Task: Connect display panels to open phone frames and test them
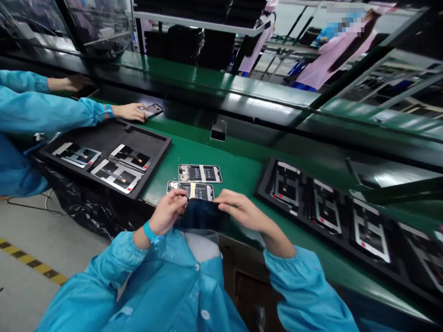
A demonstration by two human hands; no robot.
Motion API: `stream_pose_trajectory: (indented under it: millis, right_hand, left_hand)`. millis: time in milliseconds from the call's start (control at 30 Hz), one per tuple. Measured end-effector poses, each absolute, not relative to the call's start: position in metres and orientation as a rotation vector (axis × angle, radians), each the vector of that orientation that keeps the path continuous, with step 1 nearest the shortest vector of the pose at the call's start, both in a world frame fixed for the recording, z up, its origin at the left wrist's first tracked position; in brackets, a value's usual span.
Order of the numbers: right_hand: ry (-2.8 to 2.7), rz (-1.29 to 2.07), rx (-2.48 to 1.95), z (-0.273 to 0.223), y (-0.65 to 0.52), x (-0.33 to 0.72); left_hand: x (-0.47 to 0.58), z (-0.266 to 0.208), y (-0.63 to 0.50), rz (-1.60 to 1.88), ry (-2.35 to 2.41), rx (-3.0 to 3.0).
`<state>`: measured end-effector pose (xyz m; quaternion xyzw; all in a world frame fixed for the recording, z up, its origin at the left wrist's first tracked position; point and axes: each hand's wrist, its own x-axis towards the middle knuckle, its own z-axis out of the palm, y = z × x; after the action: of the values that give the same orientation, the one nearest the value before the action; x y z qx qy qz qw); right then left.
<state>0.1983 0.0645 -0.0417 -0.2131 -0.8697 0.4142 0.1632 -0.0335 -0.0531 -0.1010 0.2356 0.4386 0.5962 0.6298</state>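
Note:
A dark, glossy phone screen panel (204,214) is held level between my two hands, close to my chest at the bench edge. My left hand (169,210) pinches its left end, and my right hand (240,210) grips the upper right corner. Just beyond it lies an open phone frame (204,191), partly covered by my left fingers and the panel, with a battery and a pale strip across it. A second such phone frame (187,173) lies right behind the first on the green bench.
A black tray (157,159) of screen panels stands at left, and another black tray (265,184) at right. A phone (218,130) lies farther back on the bench (238,159). At left, a co-worker's hand (129,112) touches a phone housing (153,109).

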Motion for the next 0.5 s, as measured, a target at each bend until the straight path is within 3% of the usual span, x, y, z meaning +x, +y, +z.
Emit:
stream_pose_trajectory:
  millis: [100, 233, 333, 433, 500]
  right_hand:
    - [-2.542, 1.177, -0.765, -0.056, 0.103, 0.209]
    - [-2.622, 1.103, -0.960, -0.072, 0.143, 0.215]
    - [-2.690, 0.779, -1.047, -0.076, 0.144, 0.204]
    - [-2.624, 0.425, -0.921, -0.080, 0.118, 0.172]
    - [-2.599, 0.430, -0.705, -0.086, 0.097, 0.144]
  left_hand:
    - [-0.055, -0.098, -0.034, 1.445, 1.211, 0.730]
    - [-0.077, -0.099, -0.012, 1.260, 1.439, 1.151]
    - [-0.083, -0.102, -0.005, 1.109, 1.513, 1.301]
    - [-0.084, -0.104, -0.002, 1.055, 1.484, 1.260]
    - [-0.083, -0.104, 0.000, 1.077, 1.449, 1.235]
